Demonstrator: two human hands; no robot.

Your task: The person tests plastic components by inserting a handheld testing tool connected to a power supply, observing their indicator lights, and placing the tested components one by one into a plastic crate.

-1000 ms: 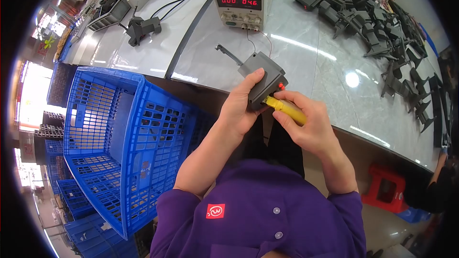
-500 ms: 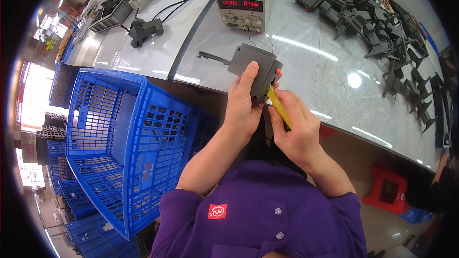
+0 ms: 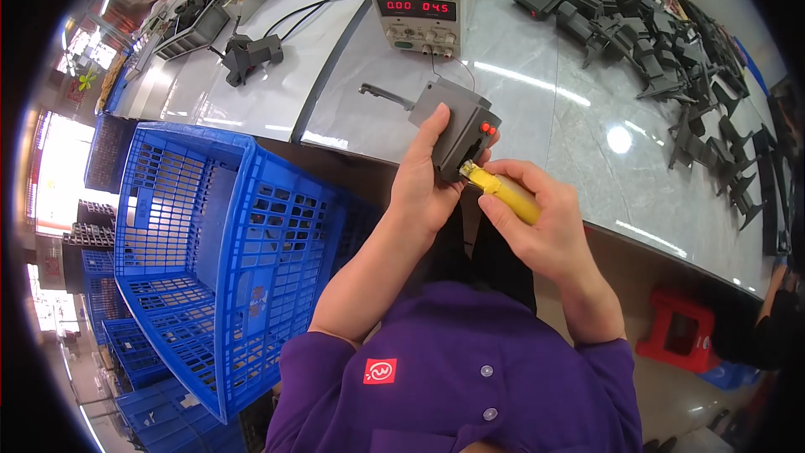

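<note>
My left hand is closed around a dark grey plastic housing, thumb on its flat face and fingers underneath. A thin arm sticks out from the housing to the left. Two bright red spots show on its right side, above a dark opening. In my right hand is a yellow-handled tool, gripped between thumb and fingers. Its metal tip touches or almost touches the housing's lower right edge; I cannot tell which.
A power supply with red digits stands behind the housing, thin wires at its front. Several dark grey parts are heaped on the right of the table. Blue crates stand at left, a red stool at lower right.
The housing has turned so its right side and both red spots show more. My right hand has moved slightly right and down, and the yellow tool lies flatter. The supply's right reading went from 04.6 to 04.5.
</note>
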